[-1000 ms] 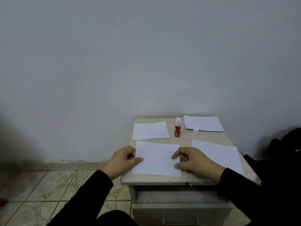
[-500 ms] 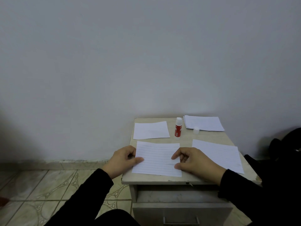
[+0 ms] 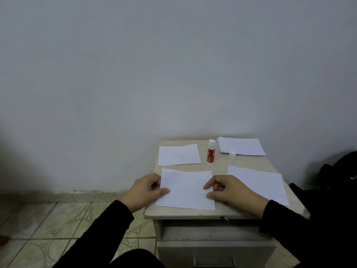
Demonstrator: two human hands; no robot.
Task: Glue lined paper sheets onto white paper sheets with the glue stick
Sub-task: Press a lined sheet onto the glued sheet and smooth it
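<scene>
The lined sheet lies flat at the front of the worktop, and both hands hold it by its side edges. The left hand has its thumb laid on top of the left margin with the other fingers curled at the edge; the right hand pinches the right margin between thumb and bent forefinger. Whether a white sheet already lies beneath cannot be told.

This looks like the step of seating or squaring the lined sheet, pressing it down along its edges. Next would be smoothing it flat from the middle outward, or reaching for the glue stick, which stands uncapped behind the sheet, its cap lying apart to the right.

A white sheet lies at the back left, a stack of sheets at the back right, and another lined sheet to the right, partly under the right wrist.

Against the earlier frames almost nothing differs: hands, sheet and glue stick hold the same places, with only a slight camera shift.
</scene>
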